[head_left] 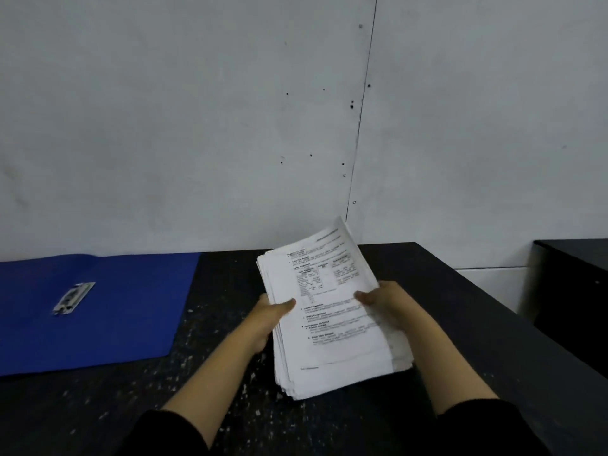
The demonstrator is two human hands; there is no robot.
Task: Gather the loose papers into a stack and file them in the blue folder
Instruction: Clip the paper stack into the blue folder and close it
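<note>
A thick stack of white printed papers (332,311) is held above the dark table, tilted with its far end raised. My left hand (268,320) grips the stack's left edge, thumb on top. My right hand (391,307) grips the right edge, thumb on the top sheet. The blue folder (115,307) lies open and flat on the table at the left, apart from the stack, with its metal fastener clip (74,298) showing on the inside.
The dark speckled table (217,383) runs to a grey wall (197,126) at the back. Its right edge slants toward me. A separate black cabinet or desk (572,291) stands at the far right beyond a gap.
</note>
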